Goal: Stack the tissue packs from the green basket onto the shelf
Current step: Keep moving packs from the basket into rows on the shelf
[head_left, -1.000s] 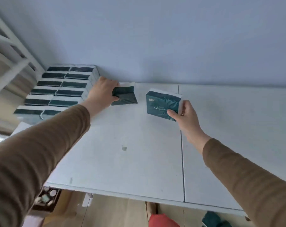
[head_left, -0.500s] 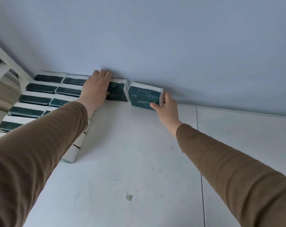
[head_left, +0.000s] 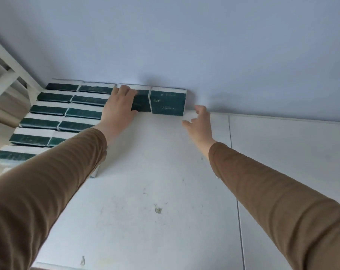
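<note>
Two dark green tissue packs stand side by side against the back wall on the white shelf [head_left: 165, 172]. My left hand [head_left: 118, 108] lies over the left pack [head_left: 140, 102], fingers on its top edge. The right pack [head_left: 168, 102] stands free. My right hand [head_left: 201, 124] hovers just to its right, fingers loosely spread, holding nothing. Several more packs [head_left: 56, 112] are stacked in two columns at the left of the shelf. The green basket is out of view.
A blue-grey wall [head_left: 204, 45] rises right behind the packs. A white frame [head_left: 7, 75] stands at the far left. A seam [head_left: 236, 182] divides the shelf top, with bare surface to its right. The shelf's front edge runs along the bottom left.
Both packs were carried to the back wall and set down. My right hand has let go of its pack and pulled back to the right. My left hand stays on its pack.
</note>
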Demonstrator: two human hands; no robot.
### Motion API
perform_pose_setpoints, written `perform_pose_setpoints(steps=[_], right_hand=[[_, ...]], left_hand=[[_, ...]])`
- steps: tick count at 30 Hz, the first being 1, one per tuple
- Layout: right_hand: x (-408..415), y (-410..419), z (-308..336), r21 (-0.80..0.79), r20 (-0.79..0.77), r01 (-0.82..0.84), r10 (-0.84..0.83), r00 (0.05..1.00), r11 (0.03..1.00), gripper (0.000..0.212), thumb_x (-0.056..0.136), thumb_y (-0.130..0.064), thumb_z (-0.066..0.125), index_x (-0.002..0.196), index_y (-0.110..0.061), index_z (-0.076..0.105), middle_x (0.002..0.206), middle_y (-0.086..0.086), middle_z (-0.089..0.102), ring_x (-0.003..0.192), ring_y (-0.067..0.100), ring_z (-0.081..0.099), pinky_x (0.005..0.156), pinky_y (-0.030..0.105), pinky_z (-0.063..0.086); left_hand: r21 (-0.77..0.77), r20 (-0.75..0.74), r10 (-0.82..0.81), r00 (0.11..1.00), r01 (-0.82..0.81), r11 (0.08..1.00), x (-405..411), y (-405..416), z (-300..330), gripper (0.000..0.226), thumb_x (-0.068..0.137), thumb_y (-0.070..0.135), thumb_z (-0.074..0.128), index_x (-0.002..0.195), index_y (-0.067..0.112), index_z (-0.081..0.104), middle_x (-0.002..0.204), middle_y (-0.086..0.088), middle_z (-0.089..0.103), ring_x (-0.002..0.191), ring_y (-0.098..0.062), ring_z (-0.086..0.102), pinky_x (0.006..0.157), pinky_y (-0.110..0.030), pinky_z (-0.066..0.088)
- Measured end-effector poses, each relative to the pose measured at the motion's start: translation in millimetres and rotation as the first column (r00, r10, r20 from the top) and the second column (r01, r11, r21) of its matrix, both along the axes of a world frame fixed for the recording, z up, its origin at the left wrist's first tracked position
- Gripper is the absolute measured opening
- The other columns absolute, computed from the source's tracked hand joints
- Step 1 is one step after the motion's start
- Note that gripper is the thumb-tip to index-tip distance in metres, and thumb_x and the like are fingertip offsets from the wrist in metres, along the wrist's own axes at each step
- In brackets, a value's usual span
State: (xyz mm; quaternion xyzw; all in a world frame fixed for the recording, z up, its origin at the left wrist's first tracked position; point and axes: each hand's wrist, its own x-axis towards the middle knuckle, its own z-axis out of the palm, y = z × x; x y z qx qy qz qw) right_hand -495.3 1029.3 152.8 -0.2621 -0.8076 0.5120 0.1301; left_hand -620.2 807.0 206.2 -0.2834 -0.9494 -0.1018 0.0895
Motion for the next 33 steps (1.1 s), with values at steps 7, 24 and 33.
perform_pose_setpoints(steps=[7,24,33], right_hand=[[162.6,-3.1,25.1,0.379,0.084,-0.106,0.079,0.993,0.919,0.044,0.09,-0.022,0.063,0.132,-0.016,0.051,0.129,0.005,0.054,0.12,0.024,0.048,0.097,0.032,0.041],[621.4,70.5,37.6,0.633,0.222,0.04,-0.231,0.947,0.773,0.038,0.091,-0.027,0.06,0.127,-0.017,0.054,0.124,0.003,0.059,0.115,0.025,0.049,0.095,0.041,0.043],[829.1,190.1,-14.7,0.555,0.341,0.084,-0.319,0.884,0.827,0.038,0.092,-0.029,0.062,0.127,-0.018,0.052,0.122,0.003,0.057,0.114,0.026,0.049,0.095,0.041,0.043]], left_hand=[[-0.005,0.092,-0.127,0.988,0.128,0.992,155.5,14.6,-2.7,0.047,0.089,0.03,0.066,0.132,0.018,0.052,0.13,-0.001,0.054,0.123,-0.023,0.044,0.088,-0.041,0.049],[0.105,0.196,-0.543,0.817,0.533,0.84,560.4,155.1,-15.6,0.042,0.089,0.034,0.066,0.128,0.022,0.055,0.121,0.002,0.055,0.115,-0.021,0.045,0.083,-0.037,0.047],[0.066,0.322,-0.637,0.7,0.655,0.753,748.4,323.5,-65.6,0.041,0.085,0.031,0.067,0.125,0.021,0.058,0.122,-0.001,0.057,0.115,-0.023,0.047,0.089,-0.038,0.045]])
